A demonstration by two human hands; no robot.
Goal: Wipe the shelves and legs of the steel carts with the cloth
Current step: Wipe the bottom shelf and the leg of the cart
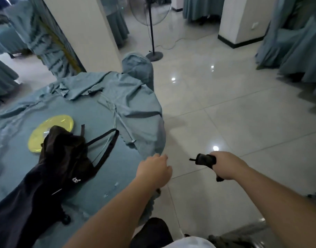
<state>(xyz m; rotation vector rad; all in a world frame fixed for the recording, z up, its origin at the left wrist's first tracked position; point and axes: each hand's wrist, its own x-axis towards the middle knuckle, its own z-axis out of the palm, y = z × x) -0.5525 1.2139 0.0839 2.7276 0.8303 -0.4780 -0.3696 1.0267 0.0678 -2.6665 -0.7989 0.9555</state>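
Note:
My right hand [227,165] grips a small dark cloth [205,159] that sticks out to the left of the fist, held over the tiled floor. My left hand [154,170] hovers at the edge of a round table covered in teal cloth [103,111], its fingers loosely curled and holding nothing. No steel cart is in view.
A black bag [64,158] with straps and a yellow-green plate [51,131] lie on the table. A standing fan [151,27] and white pillars [243,20] stand behind. Teal-draped tables and chairs [293,49] line the right and left. Glossy tiled floor [234,113] opens ahead.

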